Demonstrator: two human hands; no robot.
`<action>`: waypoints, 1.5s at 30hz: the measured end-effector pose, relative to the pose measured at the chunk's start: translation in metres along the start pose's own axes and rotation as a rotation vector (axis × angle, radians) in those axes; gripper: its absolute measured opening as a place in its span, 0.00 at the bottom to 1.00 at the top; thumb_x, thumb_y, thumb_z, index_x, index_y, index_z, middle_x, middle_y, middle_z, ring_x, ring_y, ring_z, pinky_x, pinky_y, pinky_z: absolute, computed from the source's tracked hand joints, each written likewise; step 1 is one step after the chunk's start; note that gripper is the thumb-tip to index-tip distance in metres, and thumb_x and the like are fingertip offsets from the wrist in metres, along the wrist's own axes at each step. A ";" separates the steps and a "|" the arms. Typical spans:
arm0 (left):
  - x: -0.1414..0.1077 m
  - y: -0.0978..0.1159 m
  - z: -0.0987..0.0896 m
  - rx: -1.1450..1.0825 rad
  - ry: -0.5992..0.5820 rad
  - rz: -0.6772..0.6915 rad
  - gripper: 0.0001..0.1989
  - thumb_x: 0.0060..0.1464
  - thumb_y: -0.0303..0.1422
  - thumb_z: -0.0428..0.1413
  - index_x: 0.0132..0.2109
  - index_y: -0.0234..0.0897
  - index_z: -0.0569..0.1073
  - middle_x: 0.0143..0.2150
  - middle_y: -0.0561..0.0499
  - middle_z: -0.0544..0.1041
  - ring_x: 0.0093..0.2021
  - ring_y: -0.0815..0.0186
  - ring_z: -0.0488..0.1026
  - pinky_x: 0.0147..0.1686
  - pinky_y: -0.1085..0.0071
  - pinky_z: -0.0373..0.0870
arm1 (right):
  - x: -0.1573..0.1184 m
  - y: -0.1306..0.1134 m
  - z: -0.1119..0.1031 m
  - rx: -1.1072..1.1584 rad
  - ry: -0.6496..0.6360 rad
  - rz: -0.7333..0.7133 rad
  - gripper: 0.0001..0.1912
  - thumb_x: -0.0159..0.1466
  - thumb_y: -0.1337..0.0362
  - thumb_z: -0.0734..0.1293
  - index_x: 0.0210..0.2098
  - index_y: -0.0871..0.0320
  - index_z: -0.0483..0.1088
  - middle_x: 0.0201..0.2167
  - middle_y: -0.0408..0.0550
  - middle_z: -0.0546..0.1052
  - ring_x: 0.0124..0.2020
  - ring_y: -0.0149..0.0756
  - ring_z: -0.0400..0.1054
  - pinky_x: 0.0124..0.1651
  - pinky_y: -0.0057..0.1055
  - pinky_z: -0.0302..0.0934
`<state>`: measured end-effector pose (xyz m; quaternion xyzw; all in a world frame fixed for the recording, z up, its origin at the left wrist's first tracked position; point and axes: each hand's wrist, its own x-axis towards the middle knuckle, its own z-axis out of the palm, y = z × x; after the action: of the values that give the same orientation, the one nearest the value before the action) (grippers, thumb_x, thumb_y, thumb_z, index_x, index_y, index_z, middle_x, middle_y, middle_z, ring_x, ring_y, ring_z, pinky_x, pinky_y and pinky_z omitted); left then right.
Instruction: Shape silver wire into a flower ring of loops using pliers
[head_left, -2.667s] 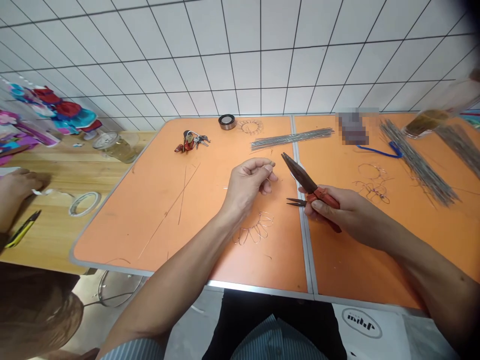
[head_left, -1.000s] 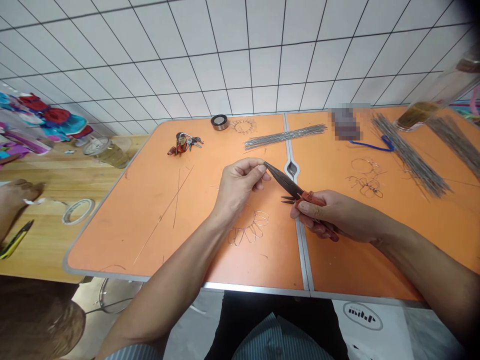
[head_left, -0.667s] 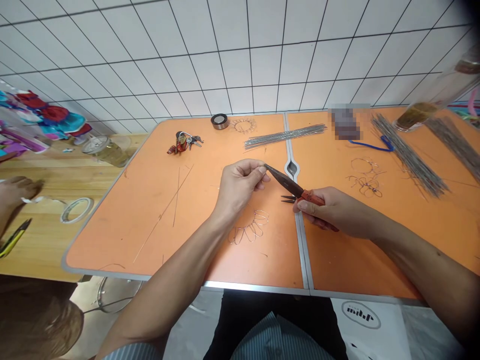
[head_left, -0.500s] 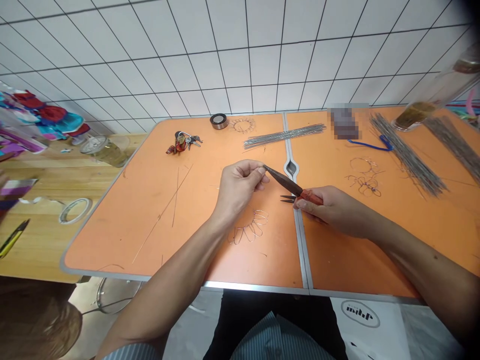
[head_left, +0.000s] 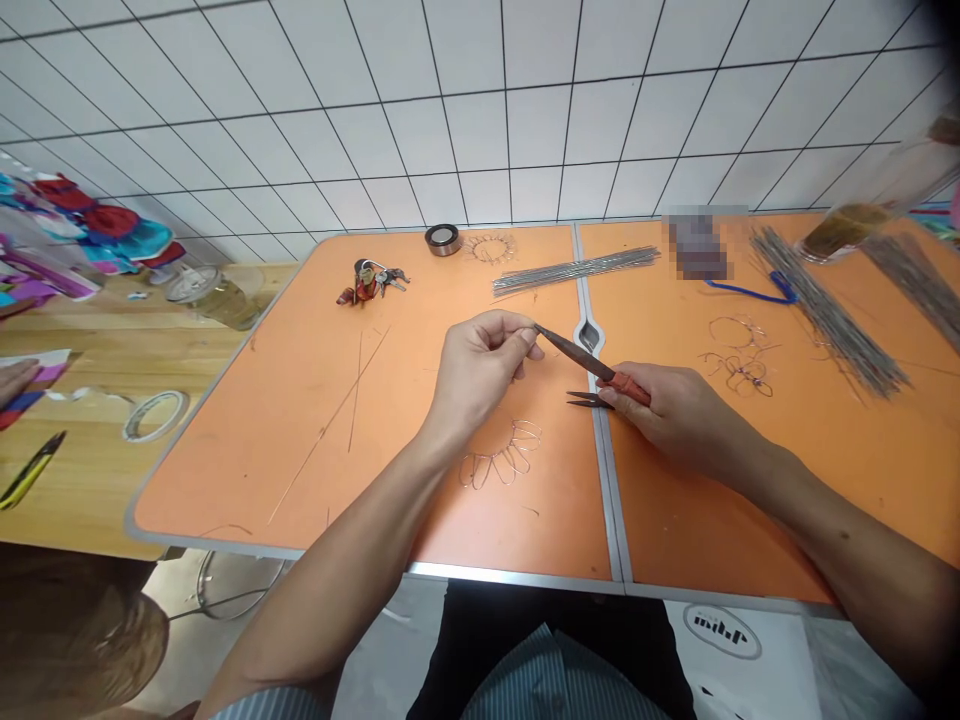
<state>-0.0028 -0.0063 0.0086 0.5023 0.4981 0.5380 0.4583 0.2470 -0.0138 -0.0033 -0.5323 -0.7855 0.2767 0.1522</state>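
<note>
The right hand's (head_left: 667, 405) grip is clenched around the red handles of the long-nosed pliers (head_left: 592, 366), which sit over the seam midway between the near and far edges of the orange desk (head_left: 525, 540). Their tips point toward the left edge and reach the left hand (head_left: 487, 365), whose thumb and forefinger are pinched together; whatever lies between them is too small to make out. A second, black-tipped tool (head_left: 589, 399) pokes out under the right hand; I cannot tell whether it is held or resting.

A looped wire piece (head_left: 491, 463) lies toward the near edge, partly behind the left wrist. Two thin wires (head_left: 356, 384) cross nearer the left edge. Keys (head_left: 373, 281) lie by the far left corner, with a tape roll (head_left: 443, 240) and a wire ring (head_left: 489, 248) along the far edge. A wire bundle (head_left: 576, 271) spans the seam.
</note>
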 end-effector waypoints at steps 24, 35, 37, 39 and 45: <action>-0.001 0.002 0.002 -0.046 0.046 0.057 0.05 0.62 0.33 0.65 0.38 0.37 0.82 0.31 0.50 0.84 0.24 0.71 0.69 0.26 0.71 0.66 | 0.001 -0.002 -0.004 -0.058 -0.019 0.011 0.20 0.77 0.50 0.60 0.31 0.50 0.60 0.26 0.44 0.71 0.30 0.41 0.65 0.36 0.37 0.51; -0.002 0.000 0.004 -0.089 0.023 0.019 0.05 0.60 0.35 0.66 0.38 0.38 0.82 0.31 0.50 0.84 0.23 0.72 0.69 0.25 0.71 0.65 | 0.001 0.001 -0.004 -0.074 -0.011 0.006 0.18 0.78 0.50 0.59 0.34 0.50 0.62 0.32 0.47 0.75 0.34 0.43 0.67 0.39 0.37 0.54; -0.002 0.000 0.004 -0.086 0.030 0.018 0.05 0.60 0.35 0.66 0.38 0.38 0.82 0.31 0.50 0.84 0.23 0.72 0.68 0.25 0.71 0.65 | 0.001 0.001 -0.004 -0.056 -0.026 0.005 0.19 0.78 0.49 0.60 0.33 0.50 0.62 0.30 0.46 0.75 0.34 0.43 0.68 0.38 0.37 0.54; -0.001 0.000 0.004 -0.087 0.033 0.019 0.05 0.59 0.35 0.66 0.39 0.38 0.83 0.31 0.50 0.84 0.23 0.72 0.68 0.25 0.71 0.64 | 0.001 0.001 -0.004 -0.038 -0.049 0.009 0.20 0.78 0.48 0.60 0.33 0.50 0.63 0.30 0.45 0.75 0.34 0.43 0.68 0.38 0.37 0.54; 0.000 -0.002 0.004 -0.098 0.034 0.039 0.05 0.60 0.35 0.67 0.41 0.38 0.85 0.30 0.51 0.83 0.23 0.72 0.68 0.25 0.71 0.65 | 0.000 0.003 -0.003 -0.006 -0.068 0.035 0.22 0.79 0.46 0.60 0.32 0.50 0.64 0.28 0.43 0.73 0.31 0.41 0.66 0.36 0.37 0.53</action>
<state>0.0011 -0.0062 0.0062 0.4796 0.4691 0.5790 0.4633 0.2505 -0.0120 -0.0025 -0.5368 -0.7815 0.2949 0.1188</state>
